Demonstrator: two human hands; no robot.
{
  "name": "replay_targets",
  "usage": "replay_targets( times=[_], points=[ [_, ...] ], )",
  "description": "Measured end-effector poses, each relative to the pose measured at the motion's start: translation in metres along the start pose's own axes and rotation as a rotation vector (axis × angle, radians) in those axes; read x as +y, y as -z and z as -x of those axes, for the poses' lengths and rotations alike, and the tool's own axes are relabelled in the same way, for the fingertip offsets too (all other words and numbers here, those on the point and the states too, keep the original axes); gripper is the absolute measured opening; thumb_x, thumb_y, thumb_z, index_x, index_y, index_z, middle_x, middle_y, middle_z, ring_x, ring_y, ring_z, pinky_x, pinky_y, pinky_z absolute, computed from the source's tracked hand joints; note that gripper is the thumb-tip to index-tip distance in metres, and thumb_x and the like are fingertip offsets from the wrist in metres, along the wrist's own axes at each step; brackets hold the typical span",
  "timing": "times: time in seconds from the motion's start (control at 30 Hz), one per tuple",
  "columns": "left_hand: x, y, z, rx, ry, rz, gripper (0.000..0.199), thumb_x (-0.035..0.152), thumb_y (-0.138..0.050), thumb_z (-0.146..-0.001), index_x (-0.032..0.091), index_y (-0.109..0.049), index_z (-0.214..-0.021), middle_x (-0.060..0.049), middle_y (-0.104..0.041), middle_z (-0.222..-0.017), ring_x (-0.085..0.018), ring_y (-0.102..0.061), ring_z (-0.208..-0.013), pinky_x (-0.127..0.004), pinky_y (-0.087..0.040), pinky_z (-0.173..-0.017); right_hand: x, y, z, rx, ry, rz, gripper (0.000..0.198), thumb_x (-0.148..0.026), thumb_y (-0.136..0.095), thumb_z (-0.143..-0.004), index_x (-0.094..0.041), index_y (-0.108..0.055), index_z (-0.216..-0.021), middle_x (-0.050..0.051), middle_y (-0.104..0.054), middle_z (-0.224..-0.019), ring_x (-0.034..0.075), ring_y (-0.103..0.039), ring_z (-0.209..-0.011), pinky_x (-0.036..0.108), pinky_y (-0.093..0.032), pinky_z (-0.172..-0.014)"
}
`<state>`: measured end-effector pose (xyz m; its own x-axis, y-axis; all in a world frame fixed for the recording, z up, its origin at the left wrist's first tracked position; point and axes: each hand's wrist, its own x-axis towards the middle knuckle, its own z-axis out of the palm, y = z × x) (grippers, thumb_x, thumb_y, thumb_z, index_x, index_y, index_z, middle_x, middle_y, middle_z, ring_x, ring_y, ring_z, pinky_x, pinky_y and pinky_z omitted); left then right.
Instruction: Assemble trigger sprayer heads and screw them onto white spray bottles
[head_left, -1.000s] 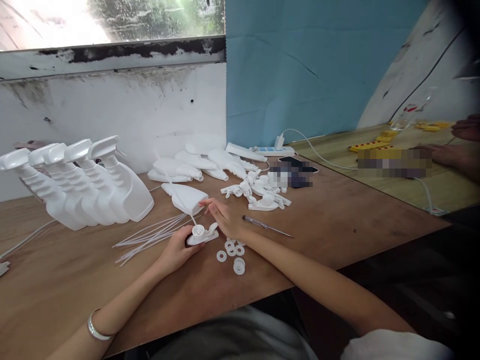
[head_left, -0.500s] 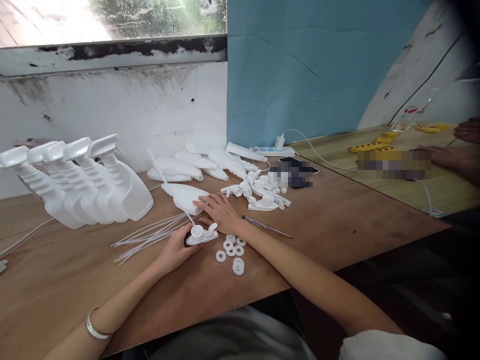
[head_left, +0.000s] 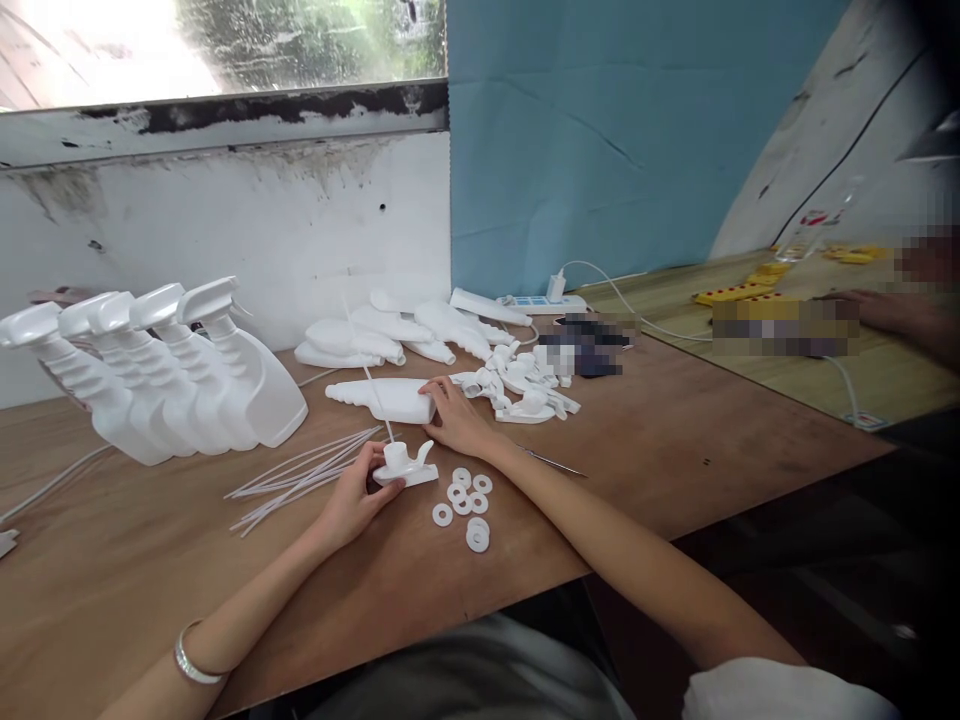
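My left hand [head_left: 358,492] is closed around a white spray trigger head [head_left: 409,468], turned upside down just above the brown table. A thin white dip tube [head_left: 379,402] rises from it, leaning to the left. Beyond it my right hand [head_left: 452,415] grips the base end of a white bottle [head_left: 390,398] lying on its side, neck to the left. Several loose white tubes [head_left: 300,482] lie left of my left hand. White ring washers [head_left: 461,500] are scattered to its right, and a screwdriver [head_left: 551,461] lies partly behind my right forearm.
Several upright bottles with spray heads [head_left: 187,370] stand at the left. More bottles [head_left: 420,325] lie by the wall, with a pile of trigger heads [head_left: 532,385] before them. A power strip [head_left: 544,303] is at the back; another person's hand [head_left: 862,308] is at the far right.
My right hand has closed on the lying bottle's base, and the bottle has turned to lie more level. The trigger head in my left hand has tipped, its tube now more upright.
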<state>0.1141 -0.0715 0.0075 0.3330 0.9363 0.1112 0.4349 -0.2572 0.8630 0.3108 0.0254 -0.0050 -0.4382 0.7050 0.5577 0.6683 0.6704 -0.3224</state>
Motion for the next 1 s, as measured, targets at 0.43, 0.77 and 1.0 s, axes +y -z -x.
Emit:
replay_targets(
  times=[0.43,0.77,1.0],
  points=[
    [0.000,-0.001,0.000,0.148,-0.020,0.124,0.045,0.037,-0.051,-0.082,0.023,-0.041,-0.123,-0.001,-0.056,-0.087,-0.015,-0.051,-0.073,-0.026,-0.037,-0.066,0.002,0.001,-0.002,0.094,-0.033,-0.030,0.046,-0.014,-0.060,-0.066,-0.017,-0.050,-0.111,0.007,-0.055,-0.111,0.026,-0.043,-0.097,0.040,-0.039,-0.087],
    [-0.014,0.014,-0.015,0.806,0.145,0.594,0.037,0.045,-0.056,-0.070,0.018,-0.050,-0.095,0.002,-0.053,-0.070,-0.008,-0.046,-0.052,-0.021,-0.037,-0.047,0.000,0.006,-0.004,0.272,-0.160,-0.147,0.038,-0.027,-0.056,-0.077,-0.019,-0.049,-0.114,0.008,-0.057,-0.111,0.025,-0.048,-0.098,0.039,-0.040,-0.085],
    [-0.034,0.028,-0.021,0.963,0.226,0.580,0.023,0.039,-0.048,-0.072,0.018,-0.044,-0.080,0.007,-0.040,-0.054,-0.006,-0.039,-0.040,-0.017,-0.029,-0.037,0.006,0.023,-0.008,0.574,-0.222,-0.416,0.038,-0.037,-0.047,-0.085,-0.021,-0.043,-0.119,0.008,-0.052,-0.119,0.020,-0.050,-0.106,0.035,-0.040,-0.090]
  ],
)
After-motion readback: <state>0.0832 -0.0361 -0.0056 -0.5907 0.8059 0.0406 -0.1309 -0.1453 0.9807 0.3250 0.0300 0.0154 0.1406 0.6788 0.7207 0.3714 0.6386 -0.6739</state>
